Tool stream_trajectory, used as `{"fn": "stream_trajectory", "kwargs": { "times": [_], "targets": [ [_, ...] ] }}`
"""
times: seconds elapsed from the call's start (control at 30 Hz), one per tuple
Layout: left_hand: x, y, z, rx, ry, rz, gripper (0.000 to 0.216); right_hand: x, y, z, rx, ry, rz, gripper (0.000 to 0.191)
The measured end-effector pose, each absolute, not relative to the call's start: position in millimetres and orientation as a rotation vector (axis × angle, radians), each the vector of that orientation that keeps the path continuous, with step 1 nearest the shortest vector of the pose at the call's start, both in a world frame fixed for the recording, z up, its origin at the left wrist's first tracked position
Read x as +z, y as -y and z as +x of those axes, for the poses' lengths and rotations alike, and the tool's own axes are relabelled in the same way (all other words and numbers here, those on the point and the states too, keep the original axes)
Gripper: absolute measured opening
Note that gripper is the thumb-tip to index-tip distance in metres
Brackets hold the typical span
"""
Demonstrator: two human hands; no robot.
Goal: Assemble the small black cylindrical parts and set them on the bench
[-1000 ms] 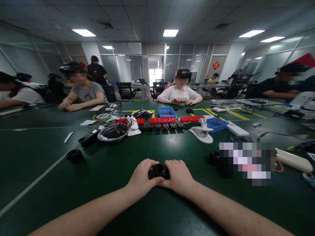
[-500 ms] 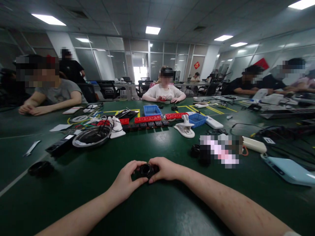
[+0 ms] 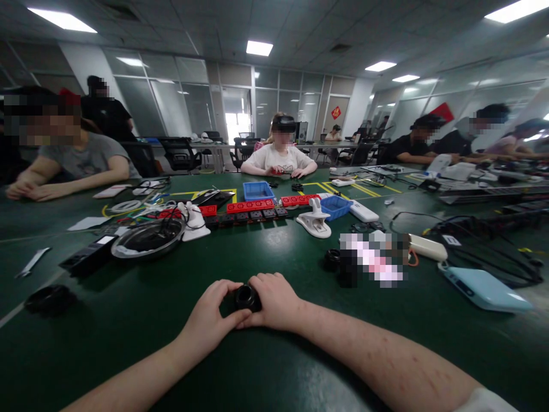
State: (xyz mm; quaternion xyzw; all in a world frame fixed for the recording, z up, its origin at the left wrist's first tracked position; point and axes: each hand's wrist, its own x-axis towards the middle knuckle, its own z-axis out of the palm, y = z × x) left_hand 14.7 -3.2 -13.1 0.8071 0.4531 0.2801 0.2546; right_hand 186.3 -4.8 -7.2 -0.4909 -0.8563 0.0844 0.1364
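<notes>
A small black round part (image 3: 246, 297) with a hole in its middle is on the green table right in front of me; its exact kind I cannot make out. From the left, my left hand (image 3: 211, 313) closes on it with thumb and fingers. My right hand (image 3: 275, 302) wraps round its right side and covers part of it. Another dark ring-like part (image 3: 50, 300) lies at the left, apart from my hands. A smaller black round part (image 3: 331, 260) sits to the right of them, beside a blurred-out patch.
Beyond my hands lie red power strips (image 3: 251, 206), a round dish (image 3: 148, 239) with cables, a white clip (image 3: 315, 220) and two blue trays (image 3: 258, 191). At right are a light blue power bank (image 3: 484, 288) and cables. A person (image 3: 281, 151) sits opposite; others work at the sides.
The whole scene has shifted left as my view turned slightly right. My right hand has moved further over the black part, its fingers now lying flatter across it. My left hand keeps its grip.
</notes>
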Motion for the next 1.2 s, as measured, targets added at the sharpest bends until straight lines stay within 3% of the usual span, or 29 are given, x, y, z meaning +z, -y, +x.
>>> {"fn": "stream_trajectory", "kwargs": {
  "times": [0.23,0.6,0.77,1.0,1.1,1.2],
  "targets": [
    [-9,0,13,0.663,-1.090,2.145,0.032,-3,-22,212,0.813,2.647,-0.907,0.035],
    [-8,1,15,0.649,-1.088,2.117,0.031,-9,-22,210,0.993,2.487,-1.009,0.033],
    [-10,5,17,0.665,-1.138,2.120,0.030,-8,-13,205,0.890,2.414,-1.231,0.042],
    [-13,9,17,0.725,-1.275,2.162,0.027,-15,4,185,0.255,2.435,-1.514,0.051],
    [-14,8,16,0.729,-1.249,2.188,0.028,-12,5,186,0.308,2.459,-1.399,0.059],
    [-16,7,15,0.789,-1.207,2.196,0.044,-5,0,195,0.571,2.480,-1.150,0.065]
  ]
}}
